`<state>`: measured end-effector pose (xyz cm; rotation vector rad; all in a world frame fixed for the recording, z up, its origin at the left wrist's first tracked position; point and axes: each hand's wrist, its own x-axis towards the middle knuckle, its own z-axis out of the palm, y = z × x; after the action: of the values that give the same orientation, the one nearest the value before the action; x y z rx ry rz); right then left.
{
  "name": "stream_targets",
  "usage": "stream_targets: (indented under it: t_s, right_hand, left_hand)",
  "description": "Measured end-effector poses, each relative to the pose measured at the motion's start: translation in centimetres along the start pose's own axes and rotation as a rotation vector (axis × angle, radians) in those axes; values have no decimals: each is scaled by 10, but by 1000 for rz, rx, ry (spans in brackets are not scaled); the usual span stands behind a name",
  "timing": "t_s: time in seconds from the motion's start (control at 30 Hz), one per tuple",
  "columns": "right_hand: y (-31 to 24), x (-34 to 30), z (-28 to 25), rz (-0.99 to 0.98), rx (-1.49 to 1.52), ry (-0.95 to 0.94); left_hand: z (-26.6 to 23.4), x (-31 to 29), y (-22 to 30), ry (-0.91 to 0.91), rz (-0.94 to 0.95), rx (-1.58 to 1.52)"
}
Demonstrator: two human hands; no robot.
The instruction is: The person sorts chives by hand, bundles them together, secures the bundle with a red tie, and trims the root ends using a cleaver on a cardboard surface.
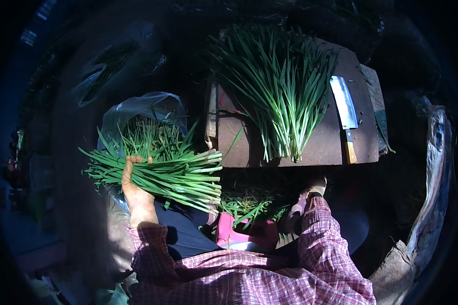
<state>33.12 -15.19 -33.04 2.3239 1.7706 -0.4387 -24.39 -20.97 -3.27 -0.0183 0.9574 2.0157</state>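
L hand [136, 195] holds a green bunch [180, 175], slim leaves, pale stalk ends R of the palm! R hand [317, 185] sits in shadow, can't tell its grip; beyond it, brown desk [239, 140] w/ 2nd leafy bunch [290, 112] + flat-bladed cleaver [345, 107].

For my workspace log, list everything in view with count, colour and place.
board: one, brown, upper right
laid leafy bunch: one, green, on board
cleaver: one, silver and tan, on board
held leafy bunch: one, green, left
plastic bags: at least two, clear, left
cuttings: uncountable, green, below board
unclear item: one, pink, lower centre
sheet: one, pale, far right
trousers: one pair, dark, bottom
sleeves: two, pink plaid, bottom
left hand: one, bare, around held leafy bunch
right hand: one, bare, below board, partly shadowed
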Motion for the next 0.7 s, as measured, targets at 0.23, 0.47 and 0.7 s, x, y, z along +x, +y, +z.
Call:
stream_targets:
  t_s: [0.23,0.47,0.7]
  right_hand:
    - [-8,21,9,165,73,-339]
    - [-18,-25,26,-142,435,-557]
    - [-142,-198,-291,-622,1126,-289]
  left_hand:
    - [22,-1,-10,14,-135,-39]
    - [30,4,-20,134,-99,45]
    - [32,-19,-15,16,-109,27]
